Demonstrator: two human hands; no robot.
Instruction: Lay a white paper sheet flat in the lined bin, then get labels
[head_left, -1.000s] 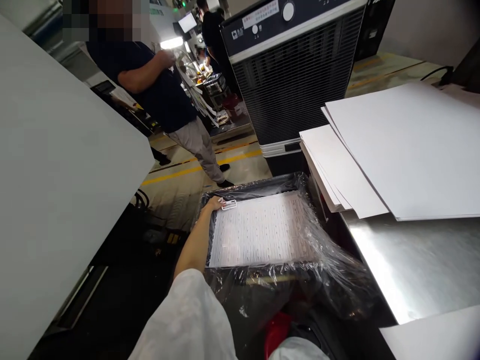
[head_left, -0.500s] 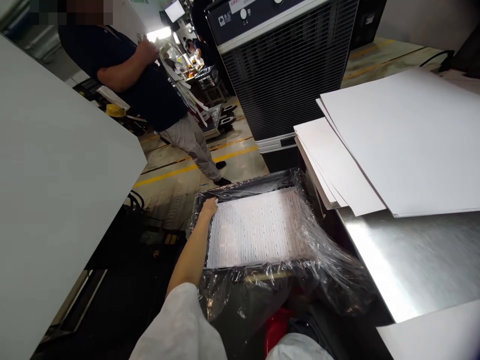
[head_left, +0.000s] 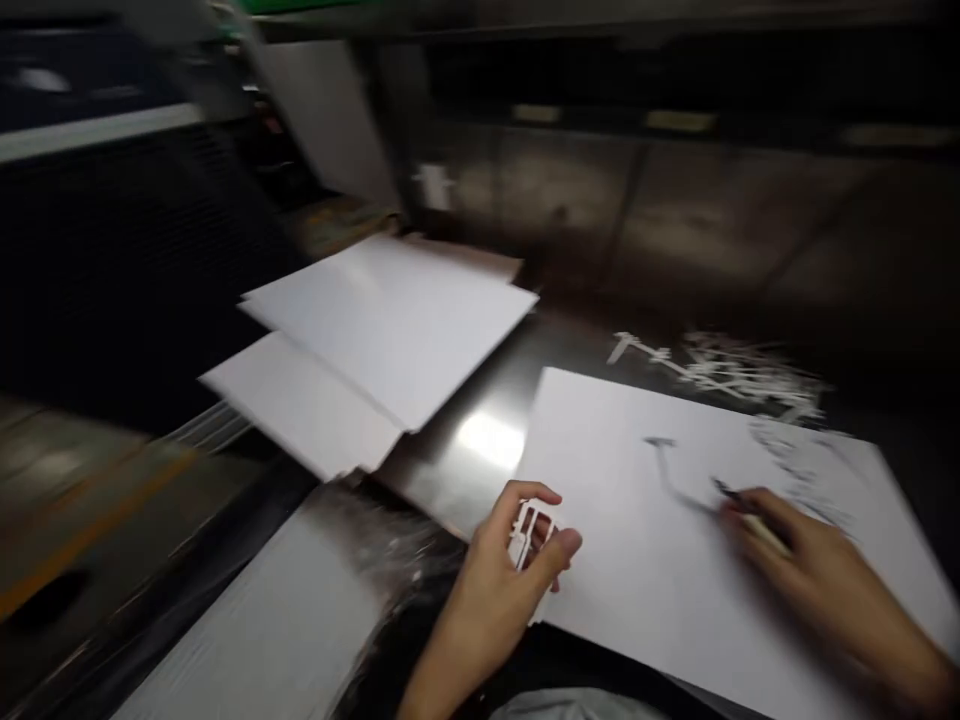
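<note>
My left hand [head_left: 502, 580] is closed around a small white plastic frame [head_left: 531, 530] with slots in it, above the near left edge of a large white sheet [head_left: 630, 570]. My right hand [head_left: 795, 560] grips a small tool [head_left: 761, 525] with a dark pointed tip and a pale handle. Blur hides its exact kind. The tool points to the left over the sheet, and a shadow falls beside it. Small dark scraps [head_left: 795, 470] lie at the sheet's far right.
Tangled white plastic strips [head_left: 742, 375] lie behind the sheet on the metal table [head_left: 480, 440]. White sheets [head_left: 397, 320] are stacked at the table's left. Below left stands the plastic-lined box [head_left: 262, 620] with a pale sheet on top. A dark louvred machine [head_left: 112, 270] stands beyond.
The view has swung right from the box to the table. My left hand has left the box and now holds the white plastic frame. My right hand has come into view with the tool.
</note>
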